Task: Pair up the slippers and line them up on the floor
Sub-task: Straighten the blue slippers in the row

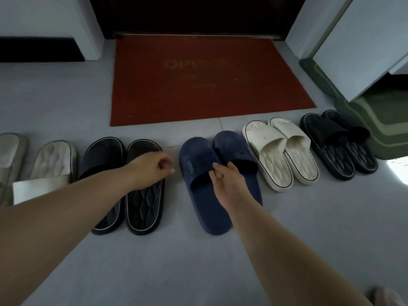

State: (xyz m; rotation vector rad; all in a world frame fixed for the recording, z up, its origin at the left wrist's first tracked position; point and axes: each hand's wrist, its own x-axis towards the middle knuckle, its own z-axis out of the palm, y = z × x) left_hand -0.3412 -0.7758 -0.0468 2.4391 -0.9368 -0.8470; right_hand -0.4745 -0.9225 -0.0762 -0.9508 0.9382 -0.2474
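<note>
Head view: you are stretching both bare arms over a row of slippers on the grey tiled floor (176, 268), just below the red bristle doormat (209, 89). Your right hand (227, 184) is hanging with its fingers loose and gripping nothing above the dark navy closed-toe fabric slippers (198, 168) at frame centre. Whether it is touching them cannot be told. That pair is lying side by side directly beneath the hand, long axes running from lower frame up toward the mat, toes leaning slightly left. Your left hand (152, 168), fingers loosely curled and empty, is hovering over the black rubber slides with pale edging (141, 208), left of centre. This is leaving the right hand nearer for any nudge to the navy pair.
</note>
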